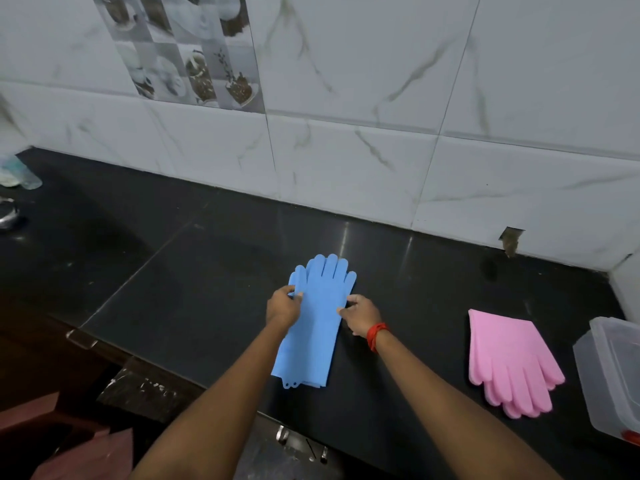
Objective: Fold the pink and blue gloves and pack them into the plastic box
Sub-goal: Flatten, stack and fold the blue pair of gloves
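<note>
- Nearest, two bare forearms reaching forward over the black worktop (194, 278), a red thread band (376, 335) wound around the right wrist.
- Below and left of the arms, past the worktop's front edge, some pink cloth (93, 455), too blurred to identify.
- Between the hands, blue gloves (313, 323) lying flat and stacked on the worktop, cuffs toward the body, fingers pointing toward the wall.
- Left hand (282, 308) pinching the left edge of the blue gloves beside the thumb part, fingers curled closed on the material.
- Right hand (362, 317) pinching the right edge of the same gloves at about the same height, fingers likewise closed on the edge.
- Well to the right of the right hand, pink gloves (509, 362) stacked flat, fingers pointing toward the body, cuffs away.
- Just beyond the pink gloves to the right, close beside them, a clear plastic box (609, 372) at the frame edge, lid off, a red bit showing at its lower corner.
- Far left of the left hand, a clear bottle (24, 174), blurred.
- Farthest, beyond both hands, a white marbled tile wall (381, 150) with a strip of patterned tiles (194, 57).
</note>
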